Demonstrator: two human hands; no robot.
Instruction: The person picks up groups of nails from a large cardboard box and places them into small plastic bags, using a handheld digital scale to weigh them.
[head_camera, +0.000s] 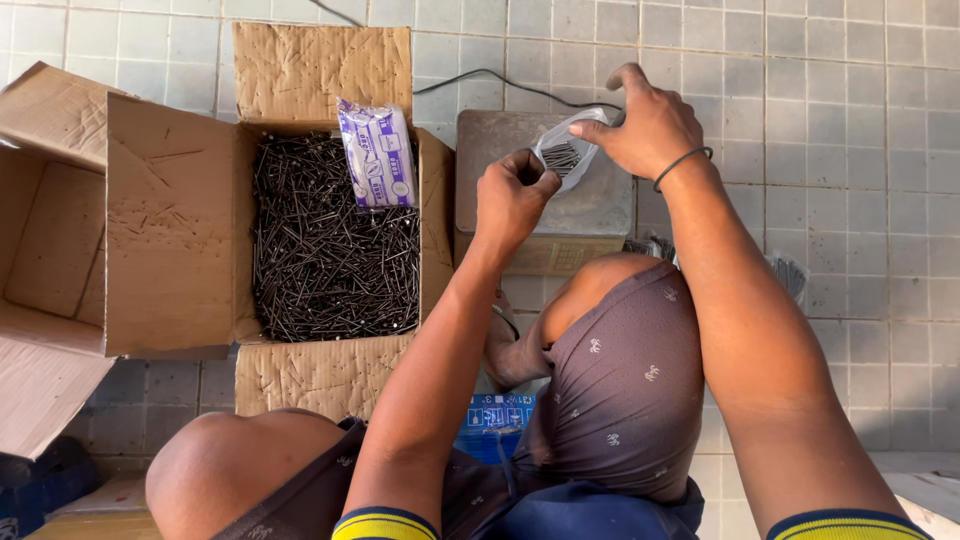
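My left hand (512, 195) pinches one edge of a small clear plastic bag (563, 158) with dark nails inside it. My right hand (650, 125) grips the bag's other edge, holding it up over a flat metal scale platform (500, 150). To the left, an open cardboard box (310, 75) is filled with several loose black nails (325, 260). A stack of printed plastic bags (378, 152) leans inside the box at its far side.
An empty open cardboard box (50, 230) stands at the far left. A black cable (500, 82) runs over the tiled floor behind the scale. Filled bags of nails (790, 275) lie right of my knee. A blue item (495, 420) sits between my legs.
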